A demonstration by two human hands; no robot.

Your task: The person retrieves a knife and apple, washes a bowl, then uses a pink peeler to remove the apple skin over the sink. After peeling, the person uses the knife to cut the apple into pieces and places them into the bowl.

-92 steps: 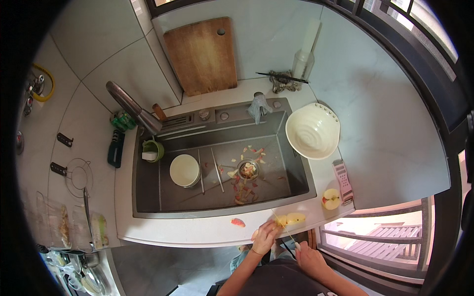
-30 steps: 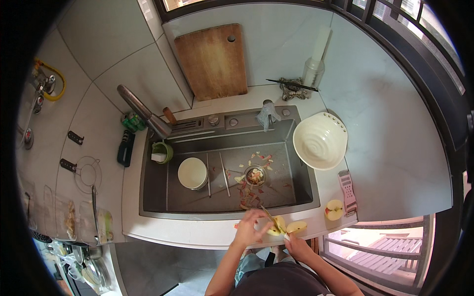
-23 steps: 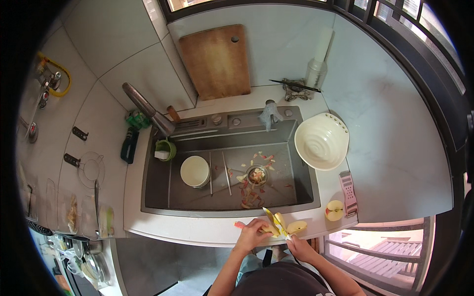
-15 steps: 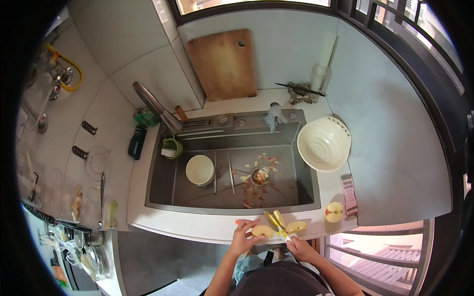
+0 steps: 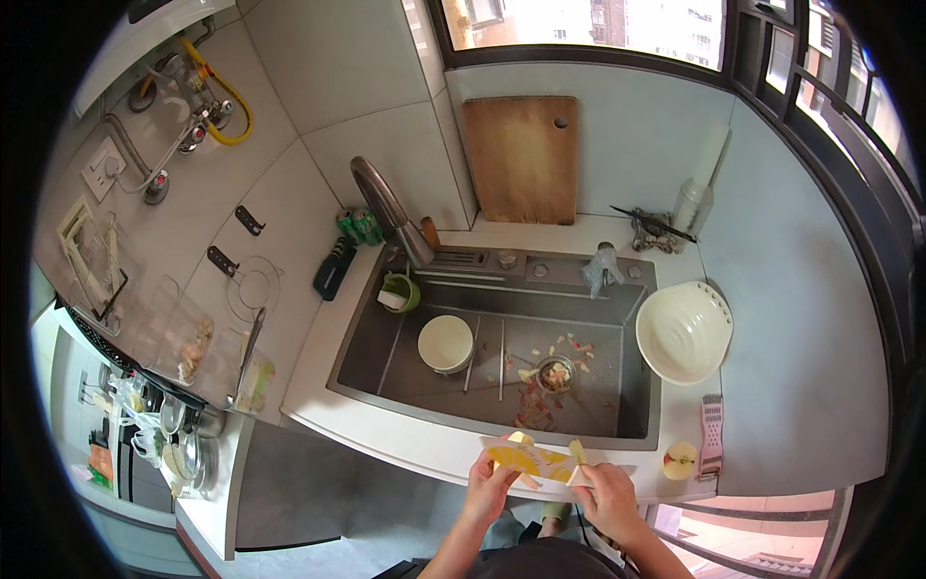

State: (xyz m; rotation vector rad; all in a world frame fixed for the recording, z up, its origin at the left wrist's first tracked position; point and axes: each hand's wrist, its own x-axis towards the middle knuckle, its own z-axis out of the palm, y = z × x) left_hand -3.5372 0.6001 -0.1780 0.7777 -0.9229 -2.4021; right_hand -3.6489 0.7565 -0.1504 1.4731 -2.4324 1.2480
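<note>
A fruit knife point(image 5: 529, 460), its pale blade patterned in yellow, lies level across the space between my hands, over the counter's front edge. My right hand point(image 5: 608, 492) is closed round its white handle end. My left hand point(image 5: 489, 490) has its fingers closed at the blade's left end; whether they pinch the blade or a piece of apple is hidden. Just behind the blade show one pale apple piece point(image 5: 521, 438) on the left and another apple piece point(image 5: 577, 452) by my right fingers. To the right, an apple half point(image 5: 679, 461) rests cut face up.
The grey sink point(image 5: 463, 410) holds a white bowl point(image 5: 446, 344), a green cup point(image 5: 400, 292), and peels scattered round the drain point(image 5: 556, 374). A cream basin point(image 5: 683, 333) and pink grater point(image 5: 711, 434) sit right of it. A wooden board point(image 5: 521, 159) leans behind.
The knife has turned from pointing away, between apple pieces, to lying crosswise with its blade side showing. My left hand has moved from an apple piece to the blade's end. The view has shifted.
</note>
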